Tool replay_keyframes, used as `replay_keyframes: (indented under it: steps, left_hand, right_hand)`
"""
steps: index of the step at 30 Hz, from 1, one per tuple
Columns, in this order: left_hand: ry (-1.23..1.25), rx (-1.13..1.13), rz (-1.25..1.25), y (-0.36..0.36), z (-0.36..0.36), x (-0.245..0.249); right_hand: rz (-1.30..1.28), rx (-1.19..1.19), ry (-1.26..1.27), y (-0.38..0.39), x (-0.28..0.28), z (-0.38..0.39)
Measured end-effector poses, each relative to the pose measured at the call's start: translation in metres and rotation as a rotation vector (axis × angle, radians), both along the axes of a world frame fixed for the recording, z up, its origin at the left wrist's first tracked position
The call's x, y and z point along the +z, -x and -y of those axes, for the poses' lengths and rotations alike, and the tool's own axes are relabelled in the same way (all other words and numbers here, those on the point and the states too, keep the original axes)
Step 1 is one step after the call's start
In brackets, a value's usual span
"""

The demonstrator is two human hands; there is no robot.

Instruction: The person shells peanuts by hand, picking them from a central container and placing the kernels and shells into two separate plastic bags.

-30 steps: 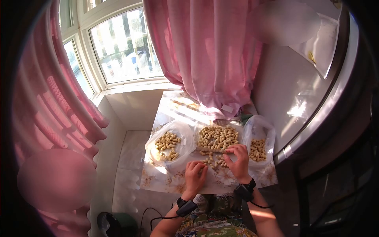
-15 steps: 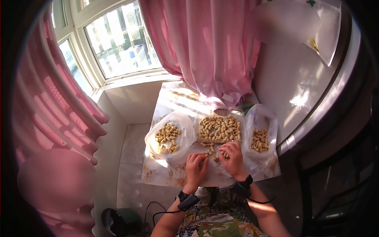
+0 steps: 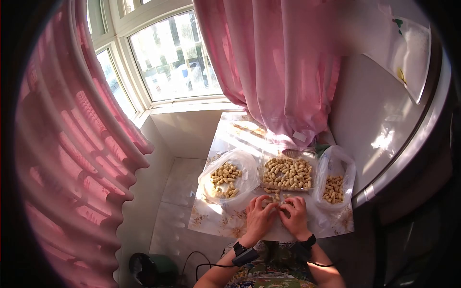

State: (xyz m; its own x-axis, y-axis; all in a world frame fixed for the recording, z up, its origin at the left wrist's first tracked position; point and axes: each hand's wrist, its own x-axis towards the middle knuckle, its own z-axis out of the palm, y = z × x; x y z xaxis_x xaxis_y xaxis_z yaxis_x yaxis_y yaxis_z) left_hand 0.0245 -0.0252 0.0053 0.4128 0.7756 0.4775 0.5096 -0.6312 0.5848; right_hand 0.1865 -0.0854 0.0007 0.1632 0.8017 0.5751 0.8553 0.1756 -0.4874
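Note:
My left hand [image 3: 260, 214] and my right hand [image 3: 294, 215] are close together over the front of the table, their fingers bent and nearly meeting. Whatever lies between the fingertips is too small and hidden to name. Just beyond them are a few loose peanuts [image 3: 272, 192]. Behind these stands a clear plastic box [image 3: 289, 188] filled with peanuts [image 3: 287, 173]. To its left lies an open white plastic bag [image 3: 248, 165] with peanuts [image 3: 224, 179] inside. On the right, another plastic bag [image 3: 347, 167] holds peanuts [image 3: 333, 189].
The table [image 3: 230, 225] has a flowered cover. A pink curtain [image 3: 273, 62] hangs onto its back edge, and another pink curtain [image 3: 72, 158] is at the left. A large pale panel [image 3: 384, 105] borders the right side. A dark green bin [image 3: 163, 269] stands on the floor.
The view has shifted, so the table appears farther right and lower. My hands have come closer together, and my left hand has reached forward beside my right.

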Motion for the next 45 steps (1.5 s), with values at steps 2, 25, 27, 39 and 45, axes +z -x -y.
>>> replay_keyframes:
  steps: [2, 25, 27, 39, 45]
  left_hand:
    - [-0.002, -0.032, 0.022, 0.000, -0.001, -0.005]
    - [0.000, -0.058, 0.141, 0.000, -0.004, -0.010]
    - [-0.003, -0.029, 0.116, 0.000, -0.004, -0.010]
    - [0.046, -0.041, 0.222, 0.003, -0.003, -0.010]
    - [0.072, -0.010, 0.279, 0.001, -0.003, -0.012]
  right_hand:
    - [-0.023, 0.007, 0.021, 0.000, 0.000, 0.002]
    - [-0.096, 0.000, -0.008, 0.000, 0.010, 0.007]
    - [-0.155, 0.020, -0.040, -0.001, 0.011, 0.007]
    - [-0.123, -0.319, -0.218, -0.084, 0.050, 0.038]
    - [-0.020, -0.463, -0.202, -0.107, 0.048, 0.040]
